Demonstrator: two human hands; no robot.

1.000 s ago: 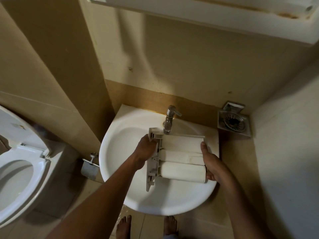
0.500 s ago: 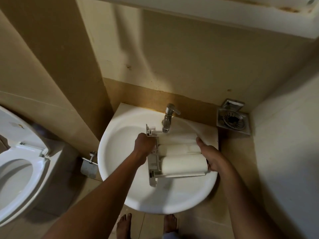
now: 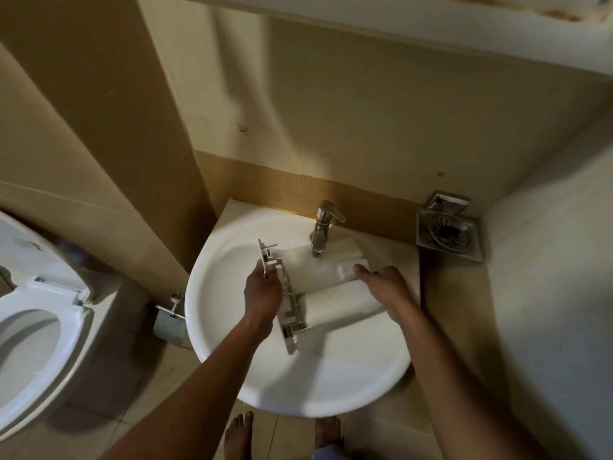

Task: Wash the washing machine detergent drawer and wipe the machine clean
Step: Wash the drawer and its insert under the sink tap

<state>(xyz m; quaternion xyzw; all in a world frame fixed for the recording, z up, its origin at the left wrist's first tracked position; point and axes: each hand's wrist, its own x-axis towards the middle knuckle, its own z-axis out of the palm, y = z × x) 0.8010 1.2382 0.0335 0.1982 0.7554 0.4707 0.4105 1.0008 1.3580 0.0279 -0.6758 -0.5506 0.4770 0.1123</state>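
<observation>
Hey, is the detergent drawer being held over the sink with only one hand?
No, the left hand grips the front-panel end of the detergent drawer, and the right hand holds its opposite end.

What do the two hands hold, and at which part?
The detergent drawer: the left hand grips its framed end, the right hand holds the opposite end.

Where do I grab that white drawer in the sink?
Best grip: both short ends, one from each side. The long white plastic detergent drawer lies across the round white sink; the left hand holds its ribbed front panel, the right hand its back end.
</observation>
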